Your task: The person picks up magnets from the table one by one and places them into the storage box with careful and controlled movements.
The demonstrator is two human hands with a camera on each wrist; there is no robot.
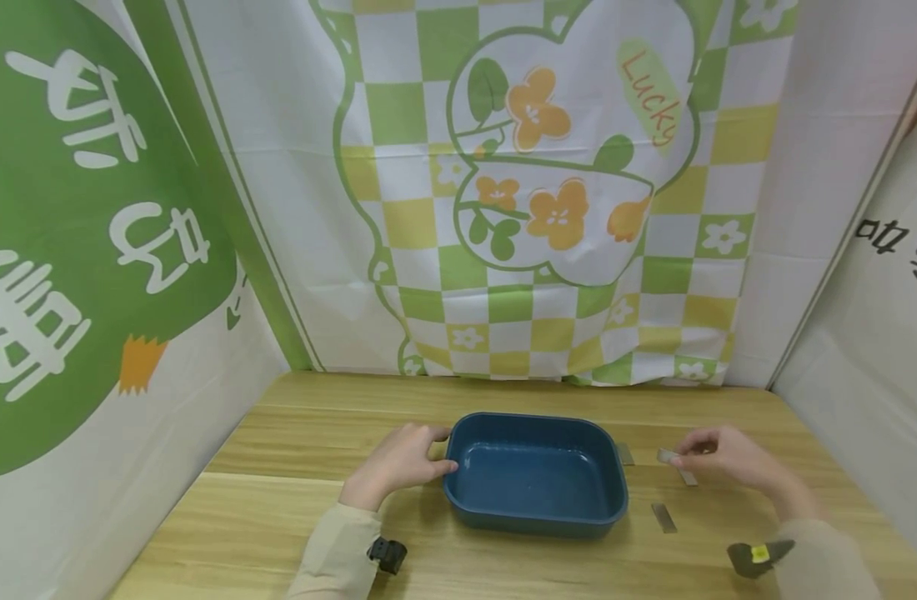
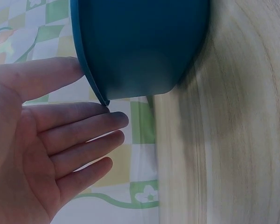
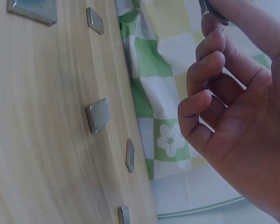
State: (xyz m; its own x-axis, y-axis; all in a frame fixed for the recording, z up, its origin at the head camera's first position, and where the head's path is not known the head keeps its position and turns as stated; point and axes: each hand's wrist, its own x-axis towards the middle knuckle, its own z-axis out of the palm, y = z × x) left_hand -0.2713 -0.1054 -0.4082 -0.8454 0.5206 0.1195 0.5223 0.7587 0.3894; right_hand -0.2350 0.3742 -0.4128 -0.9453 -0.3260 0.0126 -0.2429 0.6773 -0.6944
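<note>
A dark blue rectangular basin (image 1: 537, 517) stands on the wooden table. My left hand (image 1: 400, 462) is at its left end; in the left wrist view the thumb touches the basin's rim (image 2: 86, 70) and the index fingertip meets the rim's corner, with the other fingers straight and apart. To the right of the basin, my right hand (image 1: 729, 462) pinches a small flat metal plate (image 1: 665, 456) between thumb and index finger. That plate (image 3: 212, 13) is partly cut off in the right wrist view, where the remaining fingers are curled. Beneath it on the table lies another metal plate (image 1: 688, 477).
More small metal plates lie about: one metal plate (image 1: 626, 454) beside the basin's right wall, another metal plate (image 1: 664, 518) nearer the front. Several show in the right wrist view, including a metal plate (image 3: 99, 115). Patterned cloth (image 1: 556, 317) hangs behind the wooden table (image 1: 383, 408).
</note>
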